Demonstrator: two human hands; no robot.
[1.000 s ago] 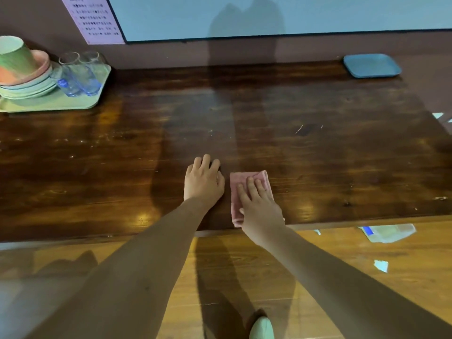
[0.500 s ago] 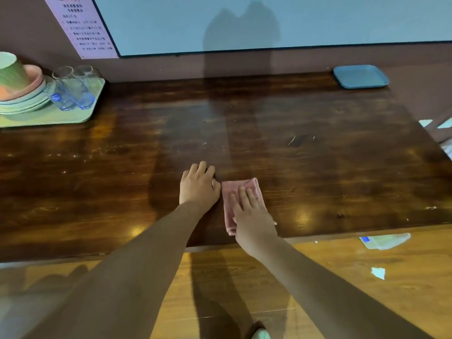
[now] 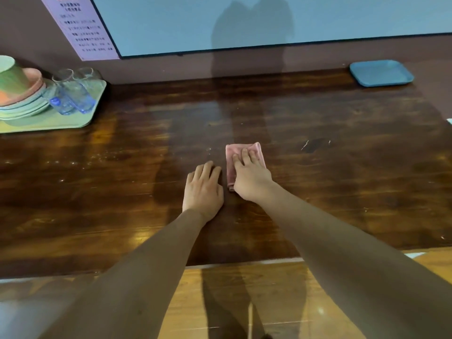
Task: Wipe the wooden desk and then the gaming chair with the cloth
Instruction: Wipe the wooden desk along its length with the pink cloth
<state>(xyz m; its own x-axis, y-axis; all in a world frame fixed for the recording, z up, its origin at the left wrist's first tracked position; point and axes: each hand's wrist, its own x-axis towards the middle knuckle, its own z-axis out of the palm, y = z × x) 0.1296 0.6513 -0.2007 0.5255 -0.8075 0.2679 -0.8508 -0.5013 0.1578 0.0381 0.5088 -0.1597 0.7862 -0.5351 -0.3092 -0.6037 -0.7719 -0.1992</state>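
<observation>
Head view, right hand (image 3: 250, 178) flat on cloth (image 3: 234, 148), hiding its near part, left hand (image 3: 204, 189) flat on desk (image 3: 342, 192)

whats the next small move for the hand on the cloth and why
Probably slide the right hand and the pink cloth under it rightward across the wooden desk: pale marks show just right of the cloth, and the left hand lies flat on its other side.

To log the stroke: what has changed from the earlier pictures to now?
The right hand, flat on the pink cloth, pushed it toward the wall, ahead of the left hand, which stayed flat on the wooden desk. The green tray and blue tray stayed put.
</observation>
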